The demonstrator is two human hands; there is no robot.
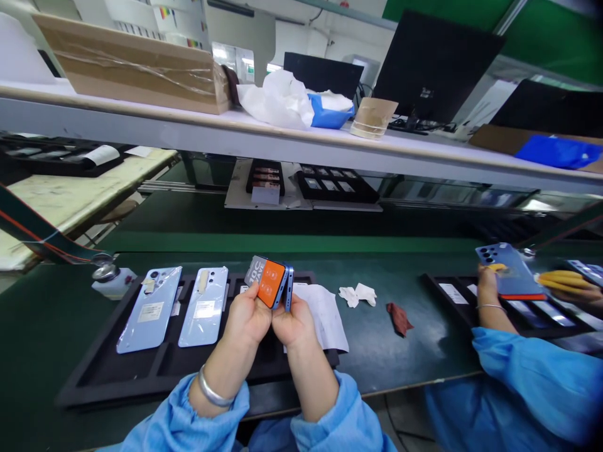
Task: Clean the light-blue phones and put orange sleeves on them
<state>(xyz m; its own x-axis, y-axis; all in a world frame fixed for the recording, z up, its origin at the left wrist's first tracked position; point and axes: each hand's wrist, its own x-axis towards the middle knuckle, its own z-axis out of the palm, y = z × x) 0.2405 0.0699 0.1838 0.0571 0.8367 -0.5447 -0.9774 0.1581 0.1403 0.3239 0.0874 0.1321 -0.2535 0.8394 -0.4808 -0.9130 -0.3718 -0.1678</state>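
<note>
Diffuse light is spreading over the worktop (372, 358) with soft sheen, the orange phone screen (272, 282) is appearing fairly crisp, a co-worker's yellow-covered fingers (560, 280) are blurring, and wide-angle distortion is stretching the edges

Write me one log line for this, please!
left hand: holds orange-faced phone | right hand: holds edge-on phone | black tray: two light-blue phones | table: white scraps, brown scrap

A phone workshop: long green bench (377, 351), black tray (136, 376), shelved monitor (438, 63), co-worker's blue sleeve (537, 370).
</note>
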